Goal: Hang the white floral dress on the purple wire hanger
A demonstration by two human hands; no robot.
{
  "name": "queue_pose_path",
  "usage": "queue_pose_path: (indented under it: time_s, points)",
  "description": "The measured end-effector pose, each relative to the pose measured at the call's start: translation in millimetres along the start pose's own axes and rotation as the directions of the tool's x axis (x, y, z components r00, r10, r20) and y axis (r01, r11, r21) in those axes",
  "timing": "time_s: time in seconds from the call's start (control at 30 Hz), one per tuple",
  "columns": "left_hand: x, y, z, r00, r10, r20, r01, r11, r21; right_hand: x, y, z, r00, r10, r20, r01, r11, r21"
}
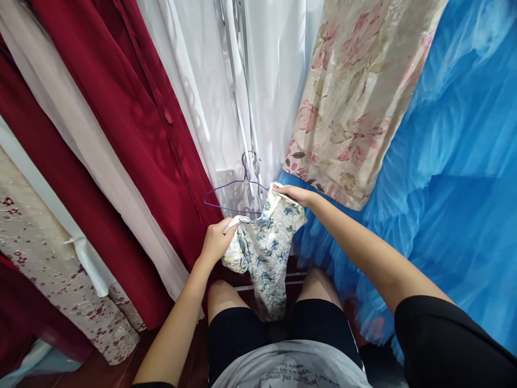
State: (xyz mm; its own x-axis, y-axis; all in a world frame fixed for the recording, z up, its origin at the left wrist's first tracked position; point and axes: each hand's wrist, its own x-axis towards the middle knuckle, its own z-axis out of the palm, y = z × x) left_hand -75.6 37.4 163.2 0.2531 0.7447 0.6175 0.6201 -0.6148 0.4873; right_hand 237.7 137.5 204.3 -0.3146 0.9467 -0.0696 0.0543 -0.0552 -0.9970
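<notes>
1. One short-sleeved garment (266,269) with a blue, green and yellow floral print on white is stretched between two hands, in front of the person's body; its lower end hangs between the knees.
2. The left hand (218,237) has its thumb and fingers clamped on the neckline edge at one shoulder of the garment.
3. The right hand (297,195) grips the opposite shoulder, a little higher, thumb on top of the cloth; the fingers underneath are mostly hidden.
4. A purple wire hanger (245,177) sits just beyond the neckline, hook upward. Its left end is bare; its right side runs up to the garment, and whether it goes inside I cannot tell.
5. Behind the hanger, long white cloth (278,81) drops from above, with thin pale strips down its middle.
6. To the left hang deep red cloth (113,97) and, lower, a beige fabric with small red flowers (100,318).
7. To the right are a beige dress with pink flowers (343,108) and ruffled blue tulle (464,215).
8. Nearest the camera are dark shorts (234,337) and a grey printed shirt (291,372).
</notes>
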Motion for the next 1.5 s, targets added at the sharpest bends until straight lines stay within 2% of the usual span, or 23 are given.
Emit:
queue_pose_path:
  time_s: [0.07,0.13,0.2,0.23,0.3,0.4,0.5,0.6,0.73,0.8,0.87,0.97,1.07,1.13,1.2,1.3,1.37,1.4,1.43,1.47,1.5]
  points:
    - [0.2,-21.2,-9.4,0.997,0.016,0.072,-0.022,0.996,0.084,-9.1,-1.2,-1.6,0.997,0.061,0.044,-0.064,0.996,0.056]
    - [0.4,-49.5,-21.1,0.979,0.035,0.2,-0.072,0.982,0.177,-17.1,-5.6,-6.2,0.987,0.143,0.073,-0.151,0.981,0.121]
    - [1.4,-80.8,-35.6,0.95,0.013,0.312,-0.097,0.962,0.257,-22.4,-12.2,-10.5,0.977,0.191,0.092,-0.203,0.966,0.162]
    - [2.7,-95.8,-43.7,0.943,-0.016,0.333,-0.086,0.953,0.292,-24.2,-15.8,-11.7,0.976,0.192,0.099,-0.206,0.966,0.159]
    - [8.4,-120.8,-60.5,0.948,-0.072,0.309,-0.038,0.941,0.336,-26.8,-22.0,-11.7,0.975,0.189,0.113,-0.204,0.97,0.132]
    - [27.9,-138.6,-80.7,0.985,-0.09,0.149,0.037,0.943,0.33,-30.4,-26.2,-7.2,0.964,0.252,0.088,-0.261,0.959,0.107]
    - [58.2,-131.8,-85.2,0.995,-0.083,-0.064,0.099,0.945,0.313,-33.8,-23.7,-0.6,0.953,0.298,0.063,-0.304,0.939,0.159]
    - [90.2,-110.5,-70.9,0.978,-0.112,-0.178,0.153,0.959,0.24,-35.0,-18.1,6.0,0.955,0.287,0.069,-0.295,0.926,0.234]
    - [118.7,-77.9,-40.1,0.977,-0.163,-0.136,0.165,0.986,0.007,-38.0,-8.9,8.6,0.955,0.262,0.139,-0.294,0.899,0.325]
    - [121.2,-64.4,-29.9,0.977,-0.178,-0.117,0.174,0.984,-0.045,-44.6,-1.9,3.9,0.962,0.204,0.182,-0.259,0.896,0.362]
    - [115.1,-54.1,-26.6,0.98,-0.167,-0.104,0.161,0.985,-0.062,-55.6,8.8,-4.3,0.978,0.125,0.17,-0.181,0.909,0.375]
    - [95.8,-44.1,-29.7,0.994,-0.084,-0.075,0.081,0.996,-0.042,-76.1,29.4,-17.1,0.999,0.008,0.046,-0.021,0.953,0.301]
    - [79.3,-36.7,-31.7,0.999,-0.009,-0.044,0.013,0.997,0.082,-88.8,39.3,-23.4,0.978,-0.145,-0.148,0.174,0.963,0.206]
    - [77.1,-32.5,-30.2,0.998,-0.014,-0.059,0.024,0.984,0.176,-88.3,30.0,-22.8,0.94,-0.216,-0.264,0.273,0.942,0.198]
    - [82.8,-30.1,-27.5,0.993,-0.051,-0.11,0.077,0.967,0.242,-82.7,8.7,-17.7,0.901,-0.243,-0.36,0.334,0.917,0.217]
    - [98.8,-32.8,-23.7,0.976,-0.11,-0.188,0.158,0.953,0.259,-79.0,-27.9,3.0,0.864,-0.264,-0.429,0.378,0.903,0.205]
    - [106.6,-38.1,-21.4,0.955,-0.155,-0.252,0.195,0.97,0.144,-89.2,-43.2,27.1,0.877,-0.305,-0.37,0.376,0.917,0.135]
    - [108.1,-40.7,-20.1,0.942,-0.181,-0.284,0.209,0.975,0.071,-98.7,-46.8,41.2,0.895,-0.344,-0.284,0.379,0.923,0.074]
    - [107.7,-42.6,-18.6,0.923,-0.215,-0.319,0.222,0.975,-0.014,-110.4,-47.8,55.5,0.911,-0.388,-0.142,0.392,0.92,-0.003]
    - [105.8,-43.3,-16.9,0.903,-0.26,-0.342,0.235,0.965,-0.114,-122.8,-46.7,68.9,0.91,-0.411,0.051,0.414,0.906,-0.088]
    - [102.6,-42.5,-15.0,0.885,-0.31,-0.347,0.248,0.945,-0.212,-134.6,-43.8,80.4,0.879,-0.417,0.231,0.459,0.873,-0.168]
